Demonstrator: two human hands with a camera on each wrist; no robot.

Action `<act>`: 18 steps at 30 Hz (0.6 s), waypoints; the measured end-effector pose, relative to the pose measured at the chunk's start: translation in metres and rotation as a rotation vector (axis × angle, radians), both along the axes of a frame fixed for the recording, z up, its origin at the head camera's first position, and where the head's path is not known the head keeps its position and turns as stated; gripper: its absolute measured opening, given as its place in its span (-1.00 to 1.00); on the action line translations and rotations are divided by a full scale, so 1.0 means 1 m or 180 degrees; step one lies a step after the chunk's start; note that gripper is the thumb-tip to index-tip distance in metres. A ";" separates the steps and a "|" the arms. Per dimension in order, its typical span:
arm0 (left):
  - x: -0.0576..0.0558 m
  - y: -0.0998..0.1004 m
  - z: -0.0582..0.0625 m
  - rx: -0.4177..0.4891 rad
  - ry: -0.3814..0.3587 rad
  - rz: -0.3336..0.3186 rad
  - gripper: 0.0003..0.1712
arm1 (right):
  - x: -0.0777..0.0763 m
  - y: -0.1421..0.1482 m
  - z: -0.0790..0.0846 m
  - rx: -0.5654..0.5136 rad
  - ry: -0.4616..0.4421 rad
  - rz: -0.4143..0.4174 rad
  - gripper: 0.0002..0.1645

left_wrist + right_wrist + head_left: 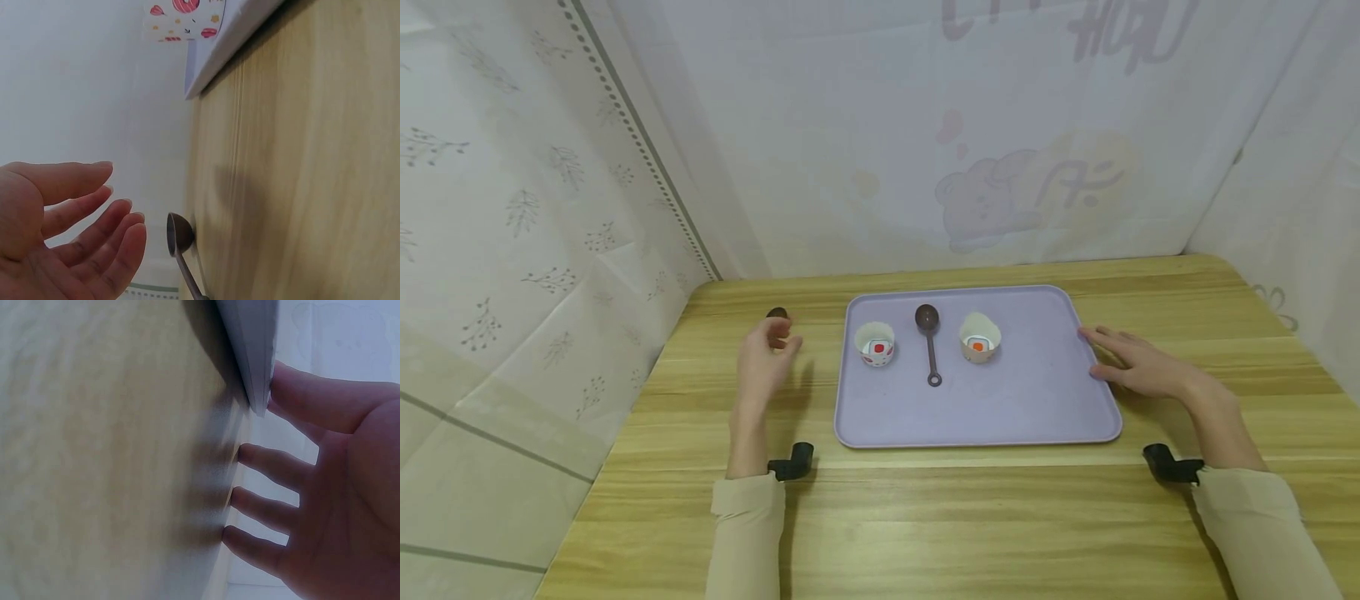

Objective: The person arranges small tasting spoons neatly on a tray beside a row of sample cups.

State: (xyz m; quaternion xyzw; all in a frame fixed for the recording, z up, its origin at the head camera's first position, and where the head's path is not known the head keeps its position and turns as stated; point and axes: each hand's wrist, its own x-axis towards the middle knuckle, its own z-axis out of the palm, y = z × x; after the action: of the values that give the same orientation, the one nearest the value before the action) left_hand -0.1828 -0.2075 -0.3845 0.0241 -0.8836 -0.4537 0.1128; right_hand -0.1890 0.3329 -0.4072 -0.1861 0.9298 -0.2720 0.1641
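Note:
My left hand (763,360) hovers over the table left of the tray, its fingers loosely bent with nothing between them. Close by it a dark brown scoop (181,234) lies on the wood, mostly hidden by the hand in the head view. On the right, my right hand (1142,363) touches the right rim of the lilac tray (1037,400) with thumb and fingertips, fingers spread. A second brown scoop (928,321) lies on the tray between two paper cups. The left cup (877,357) has red prints; an orange mark shows inside the right cup (980,350).
The wooden table (940,517) extends in front of the tray and to both sides. A pale printed cloth (850,167) hangs behind its far edge, and another patterned cloth (535,233) borders the left side. Black wrist mounts (792,463) jut inward from both cuffs.

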 end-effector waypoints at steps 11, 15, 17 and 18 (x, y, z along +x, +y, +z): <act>0.001 -0.012 -0.003 0.0117 -0.0198 0.0118 -0.56 | -0.001 0.001 -0.001 -0.0007 0.0053 0.0032 -0.15; 0.001 -0.016 -0.005 0.0072 -0.0138 0.0171 -0.55 | -0.001 0.001 -0.001 -0.0014 0.0048 0.0035 -0.14; 0.002 -0.018 -0.007 0.0078 -0.0156 0.0215 -0.55 | -0.001 0.002 -0.001 -0.0010 0.0043 0.0039 -0.14; 0.002 -0.019 -0.007 0.0087 -0.0176 0.0239 -0.54 | -0.001 0.002 -0.001 -0.0011 0.0040 0.0041 -0.13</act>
State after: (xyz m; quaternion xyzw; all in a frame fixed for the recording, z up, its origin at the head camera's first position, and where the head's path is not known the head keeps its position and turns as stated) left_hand -0.1808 -0.2269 -0.3918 0.0712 -0.8786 -0.4603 0.1050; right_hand -0.1902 0.3350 -0.4087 -0.1940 0.9291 -0.2714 0.1597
